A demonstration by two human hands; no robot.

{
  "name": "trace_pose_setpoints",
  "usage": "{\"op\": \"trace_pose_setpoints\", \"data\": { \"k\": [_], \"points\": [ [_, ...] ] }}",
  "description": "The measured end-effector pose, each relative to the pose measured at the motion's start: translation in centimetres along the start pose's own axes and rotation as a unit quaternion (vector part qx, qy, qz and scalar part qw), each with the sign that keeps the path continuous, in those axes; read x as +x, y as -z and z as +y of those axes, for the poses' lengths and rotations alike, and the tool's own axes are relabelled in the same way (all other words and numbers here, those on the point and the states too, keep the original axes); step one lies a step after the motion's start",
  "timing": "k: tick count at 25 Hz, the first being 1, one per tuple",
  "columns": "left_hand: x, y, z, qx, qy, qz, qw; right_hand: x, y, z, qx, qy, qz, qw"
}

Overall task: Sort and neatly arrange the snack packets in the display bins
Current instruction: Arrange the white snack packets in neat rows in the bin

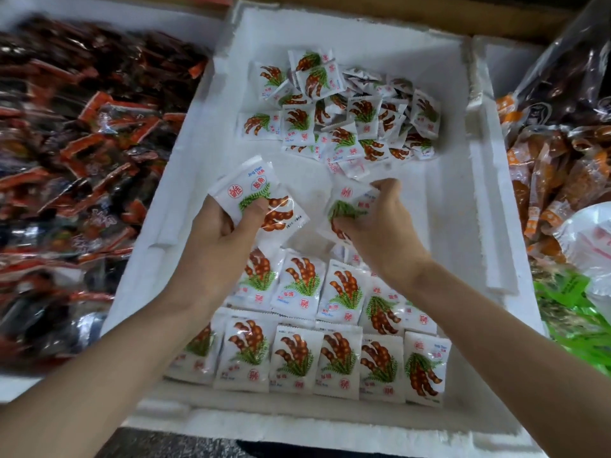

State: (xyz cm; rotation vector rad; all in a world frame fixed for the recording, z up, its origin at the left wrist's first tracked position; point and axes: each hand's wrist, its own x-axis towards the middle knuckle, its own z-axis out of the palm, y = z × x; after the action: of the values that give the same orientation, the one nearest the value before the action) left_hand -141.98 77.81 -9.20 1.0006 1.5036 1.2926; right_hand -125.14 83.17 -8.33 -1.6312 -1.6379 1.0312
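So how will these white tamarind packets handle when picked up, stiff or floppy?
Probably floppy: the packet in the left hand bends under the thumb. Likely slippery: its film shows glare. Apt to slide rather than stand: the loose pile lies tumbled.

Crumpled white plastic bag (591, 236), right edge

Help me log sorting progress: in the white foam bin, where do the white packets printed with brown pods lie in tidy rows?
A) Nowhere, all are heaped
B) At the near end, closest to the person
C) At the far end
B: the white packets printed with brown pods lie in two overlapping rows at the near end of the white foam bin, while the far end holds a loose heap.
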Motion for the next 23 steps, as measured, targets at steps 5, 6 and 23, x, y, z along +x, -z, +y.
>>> {"op": "trace_pose_setpoints", "data": {
  "k": [5,6,23],
  "points": [
    [-1.5,4.6,0.4,0.007,-0.035,0.016,0.999,-1.7,-4.0,-1.8,-0.089,0.079,-0.134,0.984],
    [-1.7,5.4,0.4,0.013,-0.037,0.022,0.999,-1.6,-4.8,-2.0,-0.099,0.096,-0.143,0.980],
    [-4.4,10.8,-0.2,0.023,-0.038,0.064,0.997,1.2,-13.3,-2.4,-0.093,0.118,-0.143,0.978]
  ]
}}
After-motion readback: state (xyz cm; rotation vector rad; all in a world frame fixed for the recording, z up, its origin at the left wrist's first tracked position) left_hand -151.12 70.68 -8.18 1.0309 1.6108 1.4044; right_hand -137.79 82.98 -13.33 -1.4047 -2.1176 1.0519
